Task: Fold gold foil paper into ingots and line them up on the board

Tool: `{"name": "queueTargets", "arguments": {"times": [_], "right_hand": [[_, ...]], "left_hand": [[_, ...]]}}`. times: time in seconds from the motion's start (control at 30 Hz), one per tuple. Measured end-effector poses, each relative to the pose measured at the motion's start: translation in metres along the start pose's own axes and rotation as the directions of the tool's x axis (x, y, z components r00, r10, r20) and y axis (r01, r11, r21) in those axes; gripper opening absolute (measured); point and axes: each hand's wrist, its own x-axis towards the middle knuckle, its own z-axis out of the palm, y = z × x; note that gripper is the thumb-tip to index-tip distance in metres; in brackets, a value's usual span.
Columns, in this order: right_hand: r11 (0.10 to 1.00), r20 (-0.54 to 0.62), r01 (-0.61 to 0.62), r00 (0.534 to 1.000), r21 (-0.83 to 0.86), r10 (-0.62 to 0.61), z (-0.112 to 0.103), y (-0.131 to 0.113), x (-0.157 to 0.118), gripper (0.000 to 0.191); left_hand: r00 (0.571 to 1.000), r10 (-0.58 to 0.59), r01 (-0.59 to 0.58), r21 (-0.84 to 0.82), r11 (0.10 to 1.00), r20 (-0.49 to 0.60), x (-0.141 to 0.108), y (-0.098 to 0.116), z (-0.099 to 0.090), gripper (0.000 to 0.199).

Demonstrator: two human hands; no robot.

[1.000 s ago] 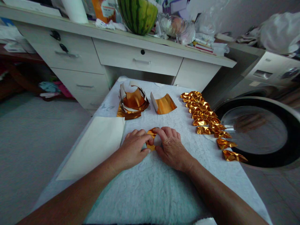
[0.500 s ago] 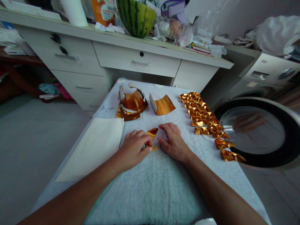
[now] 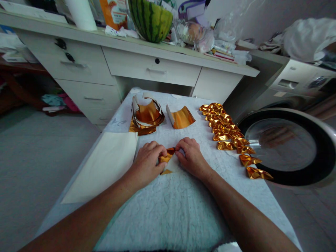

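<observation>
A sheet of gold foil paper, partly folded with its pale back showing, lies on the cloth-covered table between my hands. My left hand pinches its left side between thumb and fingers. At the upper right corner, my right hand grips the paper with thumb and forefinger. Beyond my hands, a curled stack of gold foil sheets sits at the far left, with a single curled foil sheet beside it. Folded gold foil pieces stand in rows along the right edge.
A large cream paper sheet lies on the table's left side. Behind stands a white drawer desk carrying a cut watermelon and clutter. An open washing machine door is close to the table's right edge.
The foil paper has turned and shifted slightly, with more gold showing on its left and pale back lower down. My right fingers have closed on its upper right corner.
</observation>
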Motion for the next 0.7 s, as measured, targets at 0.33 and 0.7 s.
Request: {"name": "queueTargets", "arguments": {"times": [0.33, 0.7], "right_hand": [[0.999, 0.047, 0.034, 0.998, 0.029, -0.035, -0.0026, -0.0001, 0.0042, 0.026], [0.985, 0.045, 0.039, 0.998, 0.170, -0.047, -0.0092, -0.0023, 0.0004, 0.003]], "left_hand": [[0.998, -0.051, 0.056, 0.159, 0.986, -0.038, -0.0015, -0.0083, 0.0054, 0.032], [1.000, -0.013, 0.013, 0.028, 1.000, 0.025, -0.0016, -0.0003, -0.0009, 0.020]]}}
